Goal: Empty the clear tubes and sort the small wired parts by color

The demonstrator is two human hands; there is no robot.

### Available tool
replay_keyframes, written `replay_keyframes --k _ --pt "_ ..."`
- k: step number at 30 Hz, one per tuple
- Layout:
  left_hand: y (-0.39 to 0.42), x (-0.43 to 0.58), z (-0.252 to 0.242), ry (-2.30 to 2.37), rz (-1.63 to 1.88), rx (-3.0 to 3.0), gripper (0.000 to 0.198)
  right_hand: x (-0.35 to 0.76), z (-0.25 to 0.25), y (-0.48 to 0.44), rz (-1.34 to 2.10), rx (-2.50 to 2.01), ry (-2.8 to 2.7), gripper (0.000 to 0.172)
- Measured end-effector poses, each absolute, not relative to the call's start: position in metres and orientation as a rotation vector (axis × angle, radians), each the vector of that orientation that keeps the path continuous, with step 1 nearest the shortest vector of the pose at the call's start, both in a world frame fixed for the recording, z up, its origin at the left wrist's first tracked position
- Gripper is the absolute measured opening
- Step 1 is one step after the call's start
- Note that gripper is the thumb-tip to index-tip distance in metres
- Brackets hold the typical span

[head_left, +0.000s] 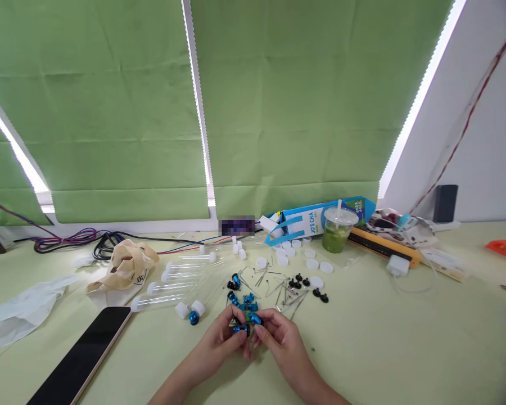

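Both hands meet low in the middle of the pale green table (388, 349). My left hand (219, 339) and my right hand (280, 337) have their fingers pinched together on a small green piece fitted with blue metal knobs (245, 325). More loose blue knobs (242, 299) lie just beyond my fingertips. Thin metal pins (278, 288) and small black knobs (310, 286) are scattered behind them. Clear plastic tubes with white caps (172, 281) lie to the left.
A dark phone (82, 354) lies at the front left, next to a crumpled white glove (23, 309) and a beige bag (124, 267). White round caps (297, 256), a blue carton (316, 219), a green drink cup (337, 230) and cables (76, 239) sit at the back.
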State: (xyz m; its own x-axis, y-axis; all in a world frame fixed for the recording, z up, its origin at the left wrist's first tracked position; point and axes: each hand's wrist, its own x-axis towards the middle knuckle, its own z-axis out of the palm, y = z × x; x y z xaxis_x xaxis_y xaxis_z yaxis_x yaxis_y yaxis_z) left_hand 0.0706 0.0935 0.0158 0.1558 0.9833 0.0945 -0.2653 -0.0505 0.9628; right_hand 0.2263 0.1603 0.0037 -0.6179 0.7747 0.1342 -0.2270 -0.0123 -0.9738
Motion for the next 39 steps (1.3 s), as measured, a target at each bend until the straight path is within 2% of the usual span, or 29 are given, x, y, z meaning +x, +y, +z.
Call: replay_keyframes --k 12,20,29,39 --pt "0.097 0.082 0.012 0.935 1.367 1.117 0.030 0.229 0.011 0.156 1.482 -0.645 -1.731 0.028" --pt "0.095 0.089 0.014 0.907 1.378 1.107 0.023 0.227 0.008 0.156 1.637 -0.596 -1.658 0.021" --pt "0.095 0.092 0.017 0.836 1.391 1.007 0.021 0.227 0.014 0.157 1.455 -0.600 -1.772 0.024" --pt "0.096 0.097 0.008 0.999 1.435 1.134 0.022 0.223 0.008 0.153 1.753 -0.577 -1.614 0.027"
